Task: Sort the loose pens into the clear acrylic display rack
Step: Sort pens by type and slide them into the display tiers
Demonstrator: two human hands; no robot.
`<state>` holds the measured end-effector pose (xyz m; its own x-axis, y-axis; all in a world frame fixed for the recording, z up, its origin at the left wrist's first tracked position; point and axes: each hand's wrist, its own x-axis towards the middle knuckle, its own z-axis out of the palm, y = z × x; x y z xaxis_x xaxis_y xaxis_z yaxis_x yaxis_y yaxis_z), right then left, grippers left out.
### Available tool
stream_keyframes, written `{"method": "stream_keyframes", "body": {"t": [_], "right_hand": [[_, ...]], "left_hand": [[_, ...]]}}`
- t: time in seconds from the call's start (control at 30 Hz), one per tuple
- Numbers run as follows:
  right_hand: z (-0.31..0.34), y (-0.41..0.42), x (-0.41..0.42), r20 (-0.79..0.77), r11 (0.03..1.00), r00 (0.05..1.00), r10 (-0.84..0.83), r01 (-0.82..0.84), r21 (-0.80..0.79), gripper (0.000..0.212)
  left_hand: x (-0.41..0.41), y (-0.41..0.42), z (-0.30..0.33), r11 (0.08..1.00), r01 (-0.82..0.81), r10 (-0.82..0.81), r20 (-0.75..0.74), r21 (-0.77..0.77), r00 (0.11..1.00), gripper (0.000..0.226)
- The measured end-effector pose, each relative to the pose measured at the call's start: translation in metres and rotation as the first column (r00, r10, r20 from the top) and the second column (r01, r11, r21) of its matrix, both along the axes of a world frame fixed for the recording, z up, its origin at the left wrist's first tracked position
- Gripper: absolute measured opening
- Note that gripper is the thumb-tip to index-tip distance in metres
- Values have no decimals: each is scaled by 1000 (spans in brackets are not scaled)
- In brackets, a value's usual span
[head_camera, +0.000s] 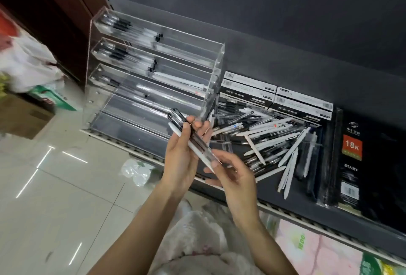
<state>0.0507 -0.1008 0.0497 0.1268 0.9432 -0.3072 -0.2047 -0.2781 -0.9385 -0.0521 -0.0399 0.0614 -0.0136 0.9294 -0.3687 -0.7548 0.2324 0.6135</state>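
Observation:
A clear acrylic display rack (211,90) with tiered trays stands at the left of a dark shelf; its upper trays hold black-capped and white pens. A heap of loose pens (270,140) lies on the shelf to the rack's right. My left hand (182,160) grips a small bundle of pens (193,140), black-capped clear ones and a white one, slanting from upper left to lower right in front of the rack. My right hand (232,176) pinches the lower end of that bundle with its fingertips.
Black-and-white pen boxes (279,99) are stacked behind the heap. A black wrapped diary (356,160) lies at the right. The shelf's front edge (307,217) runs diagonally; below it are a tiled floor, plastic bags and cartons (33,81) at the left.

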Motion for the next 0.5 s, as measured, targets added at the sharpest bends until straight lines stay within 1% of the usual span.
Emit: {"method": "stream_keyframes", "body": {"t": [0.07,0.13,0.17,0.23,0.3,0.33,0.43,0.5], "right_hand": [[7,8,-19,-55,1000,998,14,-14,-8,20],[12,21,-38,-26,999,1000,10,-9,32,20],[13,28,-48,6,998,1000,6,-6,59,20],[12,45,-70,68,994,998,-13,6,111,18],[11,61,-94,137,988,990,-39,18,150,16],[10,69,-107,173,986,984,-44,16,165,16],[8,88,-151,300,982,954,-32,-25,186,12],[7,102,-181,428,981,903,-19,-66,183,9]], "left_hand": [[-21,5,5,999,-30,30,0,12,1000,22],[-45,12,9,999,-35,35,0,30,999,22],[-59,16,9,999,-19,20,-29,41,999,22],[-90,24,9,999,45,-39,-187,28,982,22],[-126,35,8,993,111,-113,-350,-25,930,24],[-143,41,7,990,130,-141,-394,-54,908,25],[-196,58,5,976,196,-218,-415,-95,883,19],[-231,71,1,966,235,-259,-422,-108,869,32]]}}
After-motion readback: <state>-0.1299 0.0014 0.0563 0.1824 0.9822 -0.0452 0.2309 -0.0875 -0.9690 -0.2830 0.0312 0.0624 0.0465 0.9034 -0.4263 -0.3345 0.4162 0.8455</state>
